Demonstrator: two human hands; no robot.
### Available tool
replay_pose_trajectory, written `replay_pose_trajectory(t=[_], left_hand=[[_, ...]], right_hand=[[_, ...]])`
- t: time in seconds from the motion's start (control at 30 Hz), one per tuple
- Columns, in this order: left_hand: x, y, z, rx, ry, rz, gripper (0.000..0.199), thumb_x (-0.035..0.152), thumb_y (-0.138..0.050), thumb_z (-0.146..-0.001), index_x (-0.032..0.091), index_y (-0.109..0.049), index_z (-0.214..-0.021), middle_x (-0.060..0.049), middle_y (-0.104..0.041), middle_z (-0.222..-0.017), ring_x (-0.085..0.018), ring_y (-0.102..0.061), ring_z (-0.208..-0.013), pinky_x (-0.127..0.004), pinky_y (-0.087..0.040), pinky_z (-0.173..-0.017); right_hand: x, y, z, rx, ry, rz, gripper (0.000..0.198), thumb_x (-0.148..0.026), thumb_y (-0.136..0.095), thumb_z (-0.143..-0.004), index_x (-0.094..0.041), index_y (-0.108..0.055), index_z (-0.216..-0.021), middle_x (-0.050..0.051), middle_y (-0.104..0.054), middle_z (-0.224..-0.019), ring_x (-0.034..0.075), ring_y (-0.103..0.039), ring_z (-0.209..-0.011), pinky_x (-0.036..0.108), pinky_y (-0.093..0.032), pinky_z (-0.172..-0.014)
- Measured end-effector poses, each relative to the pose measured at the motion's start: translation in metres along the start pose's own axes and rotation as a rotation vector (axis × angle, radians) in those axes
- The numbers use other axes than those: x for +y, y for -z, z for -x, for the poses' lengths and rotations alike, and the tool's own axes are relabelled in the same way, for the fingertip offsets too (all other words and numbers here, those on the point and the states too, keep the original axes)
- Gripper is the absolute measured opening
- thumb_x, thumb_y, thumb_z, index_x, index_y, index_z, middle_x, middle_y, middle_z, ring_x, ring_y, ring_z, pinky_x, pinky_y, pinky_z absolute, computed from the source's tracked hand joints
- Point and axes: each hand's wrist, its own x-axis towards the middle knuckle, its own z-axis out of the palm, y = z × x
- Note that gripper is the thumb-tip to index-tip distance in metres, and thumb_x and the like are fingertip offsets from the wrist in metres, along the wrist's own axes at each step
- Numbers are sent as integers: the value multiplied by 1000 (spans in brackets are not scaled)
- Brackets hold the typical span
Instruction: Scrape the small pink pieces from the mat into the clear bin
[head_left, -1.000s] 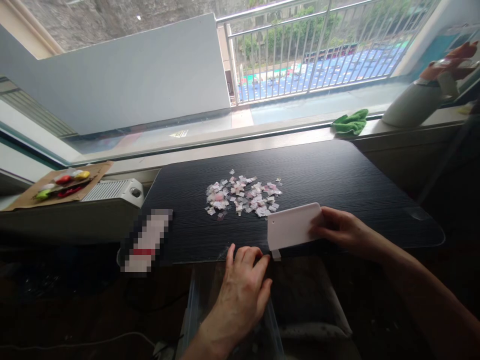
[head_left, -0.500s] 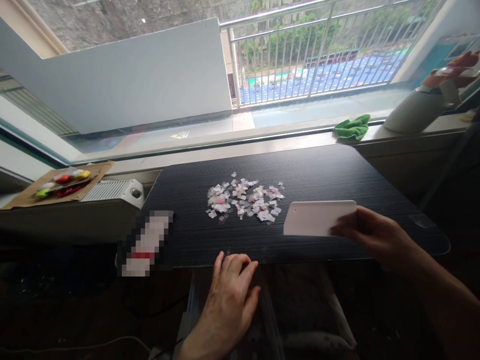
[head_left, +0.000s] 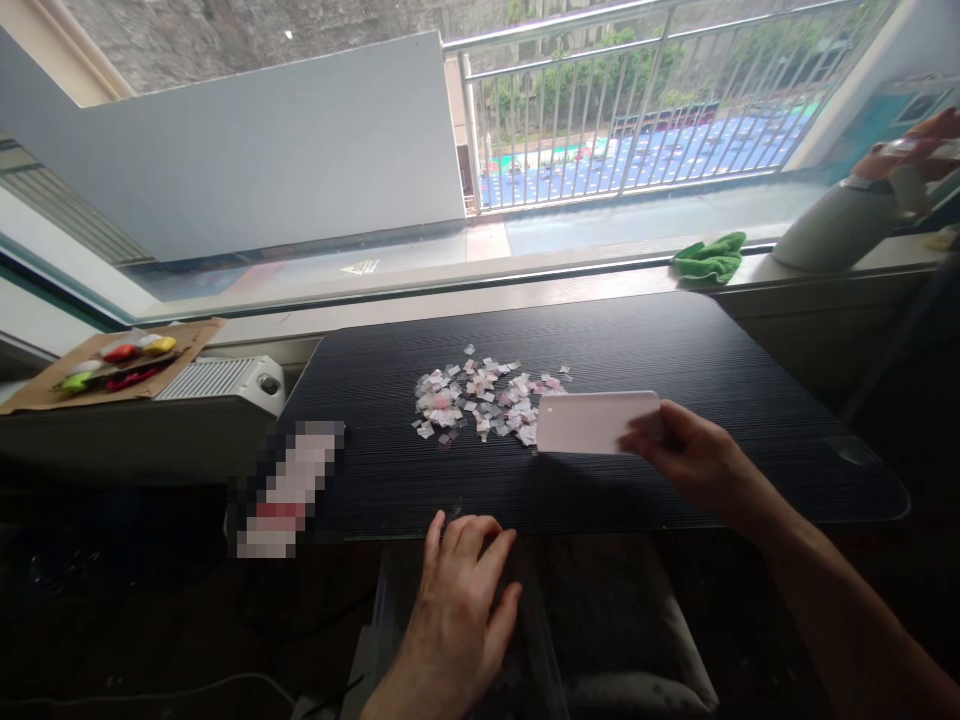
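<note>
My right hand (head_left: 679, 450) grips the right end of a white plastic scraper (head_left: 581, 424), a flat plate with a small hole near its left corner. The scraper is held over the dark table (head_left: 637, 340), and its left edge overlaps the right side of a pile of small pale paper-like squares (head_left: 484, 395). Whether it touches them I cannot tell. At the table's front edge lies my left hand (head_left: 469, 590), holding nothing, its fingers a little apart. Some of the squares are hidden behind the scraper.
A blurred-out item (head_left: 296, 485) is on the table's left end. Brown cardboard (head_left: 191, 350) with colourful small things rests left, by a white heater (head_left: 225, 380). On the sill are a green cloth (head_left: 709, 260) and a spray bottle (head_left: 836, 225). A window stands behind.
My right hand has moved left with the scraper, bringing it in front of the right part of the pile. My left hand has stayed almost still.
</note>
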Motion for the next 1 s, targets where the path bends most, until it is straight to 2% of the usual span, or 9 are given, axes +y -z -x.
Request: replay_pose_trajectory(t=[0.1,0.23,0.4,0.57,0.7,0.9,1.0], left_hand=[[0,-1,1,-1,5,1,44,9,-53,-78,20,-54,-121,-8,-60,-112,-25,-57,-107,-64,-38,-104],[0,-1,2,-11,17,8,44,10,-54,-79,21,-54,-122,-8,-59,-113,-24,-56,-110,-63,-37,-106],[4,2,1,-30,51,30,41,10,-53,-79,21,-56,-119,-8,-60,-113,-23,-55,-110,-61,-33,-109],[5,8,1,-41,85,59,37,12,-53,-81,20,-57,-116,-8,-60,-111,-23,-55,-109,-60,-32,-109],[-1,11,5,17,144,36,32,13,-53,-81,20,-60,-112,-7,-60,-107,-23,-57,-106,-60,-34,-108],[-13,13,8,66,208,15,33,12,-52,-81,21,-59,-112,-6,-60,-105,-22,-57,-104,-60,-34,-107],[-17,12,9,90,217,6,31,13,-51,-82,21,-59,-112,-6,-60,-104,-22,-56,-103,-60,-33,-107]], right_hand=[[2,-1,4,-32,-2,-12,21,-42,-65,-76,-22,-62,-81,1,-67,-71,17,-62,-64,26,-50,-61],[6,-6,13,27,-50,-26,23,-43,-64,-77,-21,-63,-85,2,-68,-73,17,-61,-65,27,-50,-62],[-3,-25,36,-62,-81,-46,20,-40,-62,-79,-21,-63,-87,2,-69,-76,17,-63,-66,27,-51,-61],[-5,-29,44,78,-153,-95,24,-44,-65,-77,-23,-63,-88,4,-73,-82,22,-68,-72,33,-54,-69],[-5,-34,44,80,-160,-75,24,-45,-65,-77,-23,-63,-86,5,-73,-81,23,-68,-72,34,-54,-68],[-15,-49,54,-52,-164,-196,26,-44,-66,-77,-22,-64,-92,4,-73,-85,21,-68,-76,30,-54,-69],[-15,-43,52,5,-206,-192,29,-45,-68,-74,-22,-65,-92,4,-73,-85,22,-67,-76,31,-54,-70]])
